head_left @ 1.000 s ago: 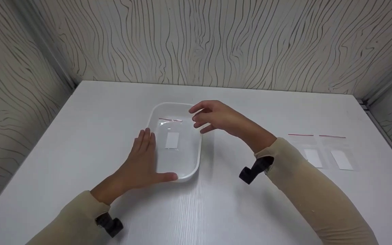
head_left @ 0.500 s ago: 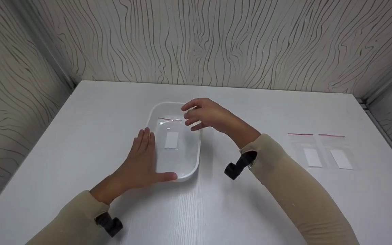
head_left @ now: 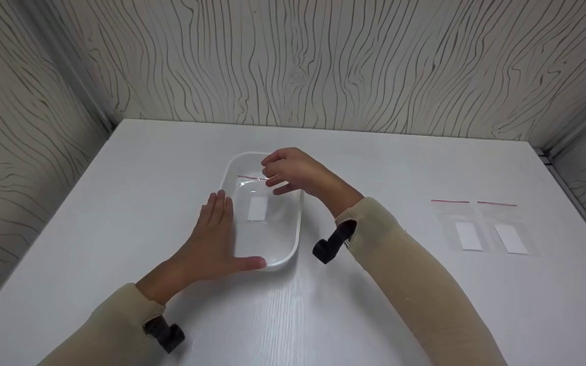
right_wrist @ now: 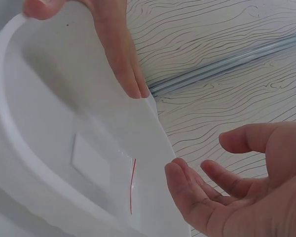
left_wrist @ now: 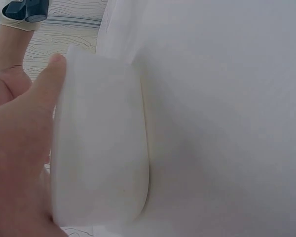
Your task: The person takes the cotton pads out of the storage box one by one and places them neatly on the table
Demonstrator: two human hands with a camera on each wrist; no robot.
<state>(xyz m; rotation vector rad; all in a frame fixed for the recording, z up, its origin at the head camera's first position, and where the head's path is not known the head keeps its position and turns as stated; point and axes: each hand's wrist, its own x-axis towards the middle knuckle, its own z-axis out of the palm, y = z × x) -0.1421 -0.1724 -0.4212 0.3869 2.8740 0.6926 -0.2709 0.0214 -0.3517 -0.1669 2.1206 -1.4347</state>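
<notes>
A white plastic tray (head_left: 298, 229) stands on the table with a clear zip bag (head_left: 258, 208) lying inside, red-striped and holding a white card. My left hand (head_left: 209, 244) rests along the tray's left rim with straight fingers, its thumb stretched over the near edge. In the left wrist view that thumb lies along the rim above the tray's outer wall (left_wrist: 98, 138). My right hand (head_left: 295, 170) hovers over the tray's far right part, fingers loosely bent and holding nothing. The right wrist view shows its fingertips apart from the bag's red stripe (right_wrist: 132, 185).
Two similar zip bags, one on the left (head_left: 461, 226) and one on the right (head_left: 505, 229), lie side by side on the table's right. A wood-patterned panel (head_left: 293, 66) rises behind the white table (head_left: 374, 305). Dark cameras sit at both wrists.
My right hand has moved left from the tray's right rim to above its inside, partly covering the bag's red stripe. The left hand, the tray and the bags have stayed put.
</notes>
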